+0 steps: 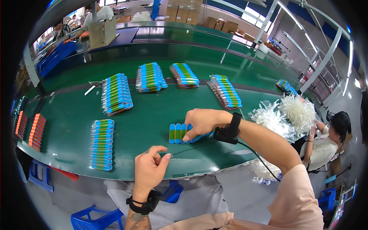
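1. Head view is looking down on a green table point(126, 126).
2. Right hand point(201, 122) is pressing down on a short row of blue-and-green packets point(180, 133) near the table's front edge, fingers curled over them, grasping the row's right end.
3. Left hand point(150, 168) is hovering at the table's front edge, just left of that row, fingers loosely pinched together, holding nothing visible.
4. Longer packet row point(102, 144) is lying further left on the table; four stacks point(150, 77) are sitting toward its far side.
5. Orange packets point(36, 131) are resting at the table's left end.
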Demonstrator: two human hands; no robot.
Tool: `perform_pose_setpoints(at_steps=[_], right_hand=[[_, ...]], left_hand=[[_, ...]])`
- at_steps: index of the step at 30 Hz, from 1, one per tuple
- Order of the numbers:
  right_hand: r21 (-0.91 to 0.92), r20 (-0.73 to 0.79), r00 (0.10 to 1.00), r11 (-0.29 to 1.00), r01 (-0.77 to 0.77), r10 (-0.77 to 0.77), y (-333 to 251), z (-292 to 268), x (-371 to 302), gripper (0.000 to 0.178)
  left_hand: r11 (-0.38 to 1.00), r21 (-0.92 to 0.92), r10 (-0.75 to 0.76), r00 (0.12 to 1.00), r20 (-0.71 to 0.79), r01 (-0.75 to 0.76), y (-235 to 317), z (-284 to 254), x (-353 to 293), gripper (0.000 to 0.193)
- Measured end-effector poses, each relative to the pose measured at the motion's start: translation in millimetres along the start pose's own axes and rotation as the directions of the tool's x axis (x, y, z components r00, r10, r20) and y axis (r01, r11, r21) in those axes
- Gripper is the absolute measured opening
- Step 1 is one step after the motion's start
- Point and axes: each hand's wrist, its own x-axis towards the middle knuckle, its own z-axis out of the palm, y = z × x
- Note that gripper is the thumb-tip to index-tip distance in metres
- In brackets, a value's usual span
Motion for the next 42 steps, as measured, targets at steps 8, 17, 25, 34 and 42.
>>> perform_pose_setpoints(at_steps=[8, 17, 25, 34, 42], right_hand=[[0.055, -0.043, 0.999, 0.998, -0.016, 0.019, 11.6, 5.9, -18.4, 0.044], [-0.069, -0.117, 0.993, 0.998, 0.005, -0.013, 30.3, 17.2, -37.2, 0.040], [-0.173, -0.261, 0.951, 0.977, 0.125, -0.168, 7.3, 41.4, -37.7, 0.041], [-0.099, -0.213, 0.968, 0.989, 0.111, -0.130, 3.5, 35.9, -27.9, 0.036], [-0.031, -0.287, 0.951, 0.993, 0.111, -0.115, 16.8, 24.5, -37.7, 0.033]], left_hand=[[0.989, -0.133, 0.057, 0.993, -0.107, -0.071, -9.3, 3.6, -6.7, 0.041], [0.769, -0.029, 0.542, 0.674, -0.502, -0.639, 68.1, -74.7, 7.3, 0.107], [0.919, 0.046, 0.307, 0.640, -0.705, -0.391, 85.8, -102.9, -31.2, 0.100], [0.995, -0.083, -0.022, 0.677, -0.736, -0.059, 110.2, -101.7, -41.4, 0.093], [0.967, -0.129, -0.244, 0.663, -0.707, 0.218, 151.9, -86.6, -26.9, 0.087]])
